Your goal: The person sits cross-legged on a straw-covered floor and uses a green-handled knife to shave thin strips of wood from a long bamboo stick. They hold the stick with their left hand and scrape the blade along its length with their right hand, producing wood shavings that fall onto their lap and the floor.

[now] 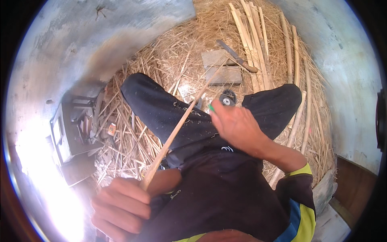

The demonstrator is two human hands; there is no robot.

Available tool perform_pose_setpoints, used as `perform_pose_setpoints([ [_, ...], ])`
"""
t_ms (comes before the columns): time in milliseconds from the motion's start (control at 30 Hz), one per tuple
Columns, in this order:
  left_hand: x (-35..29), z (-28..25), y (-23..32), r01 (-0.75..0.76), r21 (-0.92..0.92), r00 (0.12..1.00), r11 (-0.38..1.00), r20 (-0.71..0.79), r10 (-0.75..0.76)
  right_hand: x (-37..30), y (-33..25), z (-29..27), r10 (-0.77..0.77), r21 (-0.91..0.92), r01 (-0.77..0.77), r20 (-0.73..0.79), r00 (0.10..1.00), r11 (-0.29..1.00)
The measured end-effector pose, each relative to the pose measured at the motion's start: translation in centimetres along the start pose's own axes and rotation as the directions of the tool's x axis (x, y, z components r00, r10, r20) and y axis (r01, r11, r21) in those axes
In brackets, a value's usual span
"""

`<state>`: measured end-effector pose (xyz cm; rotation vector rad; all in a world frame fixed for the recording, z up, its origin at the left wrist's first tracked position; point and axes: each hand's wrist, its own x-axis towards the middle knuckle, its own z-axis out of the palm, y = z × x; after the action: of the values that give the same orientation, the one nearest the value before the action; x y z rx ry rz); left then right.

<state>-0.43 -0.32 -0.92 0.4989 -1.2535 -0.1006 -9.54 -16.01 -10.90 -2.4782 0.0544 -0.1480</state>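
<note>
Fingers of the left hand are clenched around the near end of a slender wooden stick, low in the left of the frame. From that grip the stick is slanted up and rightward across the lap, its thin far end brought over the upper middle. At the left edge, a grey box-like frame is seen beside strong glare, and just right of it a small orange packet is set among scattered strips and shavings. The centre is filled by folded legs in dark trousers, lightly flecked with shavings. Beyond them, grey blocks are laid on straw-like litter, and a dark round object with a pale metal centre is placed between the legs. Right of the stick, the right hand is held over the lap with its fingers curled inward around a small green object — only a bit of it is shown by the thumb, and the rest is hidden. Above, a knife is laid slantwise, its wooden handle pointed to the lower right. Farther right, pale split strips are bunched lengthwise, followed by rounder poles — and the right side is closed off by a grey wall.
</note>
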Motion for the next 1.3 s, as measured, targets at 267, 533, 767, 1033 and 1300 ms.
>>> perform_pose_setpoints([
  [267,-0.1,-0.5,-0.1,-0.041,0.071,0.994,0.997,-0.097,0.048,2.6,3.6,0.9,0.217,-0.117,-0.216,-0.004,0.976,0.969],
  [533,-0.9,-0.7,1.4,0.021,0.129,0.975,0.991,-0.223,0.008,1.1,4.5,3.2,0.035,-0.210,-0.028,0.029,0.999,0.977],
  [767,-0.9,-0.4,1.6,0.088,0.226,0.964,0.970,-0.263,-0.026,1.6,3.8,4.3,0.140,0.027,-0.139,-0.039,0.989,0.990],
  [1033,-1.2,1.6,1.2,0.122,0.483,0.944,0.867,-0.327,0.050,1.1,2.4,3.5,0.044,0.139,-0.025,-0.138,0.989,0.990],
  [1300,-0.9,1.9,1.4,0.159,0.346,0.892,0.925,-0.452,0.016,1.3,1.5,3.0,-0.087,0.038,0.095,-0.169,0.982,0.995],
])
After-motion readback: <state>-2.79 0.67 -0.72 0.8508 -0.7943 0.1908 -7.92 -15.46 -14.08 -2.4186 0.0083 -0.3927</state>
